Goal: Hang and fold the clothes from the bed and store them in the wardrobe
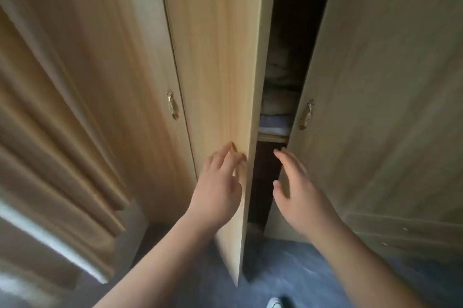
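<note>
A light wooden wardrobe fills the view. Its middle door (220, 62) stands ajar, edge toward me. My left hand (220, 182) rests flat on that door's outer face near its edge, fingers spread, holding nothing. My right hand (298, 192) is open in front of the dark gap, fingertips near the edge of the right door (380, 87). Through the gap I see folded clothes (275, 122) stacked on a shelf (273, 137). The bed and its clothes are out of view.
A closed left door carries a small brass handle (172, 105); the right door has a similar handle (307, 114). Beige curtains (50, 132) hang at the left. Blue-grey carpet (288, 270) covers the floor, with a shoe tip (275, 304) at the bottom edge.
</note>
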Demonstrator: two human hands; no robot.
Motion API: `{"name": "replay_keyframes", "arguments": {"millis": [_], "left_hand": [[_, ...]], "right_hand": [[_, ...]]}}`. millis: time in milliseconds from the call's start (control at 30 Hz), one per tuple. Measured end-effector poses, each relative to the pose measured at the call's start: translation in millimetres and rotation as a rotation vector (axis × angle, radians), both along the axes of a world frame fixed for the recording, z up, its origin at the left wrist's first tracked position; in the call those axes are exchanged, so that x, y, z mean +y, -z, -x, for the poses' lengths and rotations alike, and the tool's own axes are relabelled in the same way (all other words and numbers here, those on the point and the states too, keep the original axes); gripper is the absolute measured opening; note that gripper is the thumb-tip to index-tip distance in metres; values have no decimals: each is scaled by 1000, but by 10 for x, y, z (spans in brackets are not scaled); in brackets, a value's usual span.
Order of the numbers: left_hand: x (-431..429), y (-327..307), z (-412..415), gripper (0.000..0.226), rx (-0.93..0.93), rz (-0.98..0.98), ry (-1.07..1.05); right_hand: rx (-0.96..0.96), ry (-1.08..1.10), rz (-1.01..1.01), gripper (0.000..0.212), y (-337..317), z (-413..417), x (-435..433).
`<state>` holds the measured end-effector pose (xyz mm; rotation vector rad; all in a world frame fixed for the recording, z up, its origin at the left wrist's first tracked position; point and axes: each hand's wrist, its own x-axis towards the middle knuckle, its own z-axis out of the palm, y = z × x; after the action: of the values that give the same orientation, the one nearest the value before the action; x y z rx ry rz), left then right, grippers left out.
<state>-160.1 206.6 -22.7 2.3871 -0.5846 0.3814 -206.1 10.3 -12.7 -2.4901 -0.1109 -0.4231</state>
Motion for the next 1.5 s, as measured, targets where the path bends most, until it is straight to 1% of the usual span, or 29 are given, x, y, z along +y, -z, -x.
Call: {"name": "replay_keyframes", "arguments": {"millis": [67, 100, 200, 300, 400, 500, 567, 700, 800, 867, 1033, 1200, 1333, 1433, 1500], "left_hand": [[-278, 16, -200, 62, 32, 29, 117], [-421, 42, -301, 68, 43, 30, 164], [-866, 99, -631, 88, 14, -66, 240], [-1289, 129, -991, 92, -74, -246, 144], [-1634, 212, -1265, 91, -74, -379, -11], [-1927, 277, -1461, 88, -75, -387, -159], [-2088, 281, -1593, 85, -66, -384, -219], [-2305, 347, -1862, 78, -7, -406, -246], [-2417, 362, -2007, 83, 10, -401, -269], [-2493, 369, -2080, 84, 4, -350, -285], [-2603, 470, -2244, 89, -19, -376, -322], [-2622, 516, -2338, 102, 15, -444, -320], [-2612, 431, -2300, 107, 78, -495, -315], [-2563, 287, -2233, 101, 138, -515, -279], [-2476, 105, -2133, 90, 169, -500, -207]], "right_hand": [[-48, 9, 2, 62, -52, -83, -248], [-79, 9, 4, 62, -83, -146, -380], [-167, 6, 35, 66, -189, -401, -780], [-245, -8, 138, 66, -273, -761, -1142], [-347, -5, 304, 64, -330, -1151, -1421], [-424, -45, 438, 64, -340, -1532, -1650], [-444, -78, 539, 66, -339, -1787, -1763], [-411, -114, 700, 71, -246, -2201, -1888], [-388, -94, 757, 73, -179, -2428, -1962], [-370, -72, 780, 74, -149, -2535, -1985], [-355, -56, 793, 70, -86, -2658, -2013], [-323, 1, 814, 65, -93, -2631, -1952], [-222, 62, 836, 69, -141, -2555, -1858], [-154, 76, 823, 69, -240, -2461, -1793], [-114, 57, 756, 67, -354, -2387, -1740]]}}
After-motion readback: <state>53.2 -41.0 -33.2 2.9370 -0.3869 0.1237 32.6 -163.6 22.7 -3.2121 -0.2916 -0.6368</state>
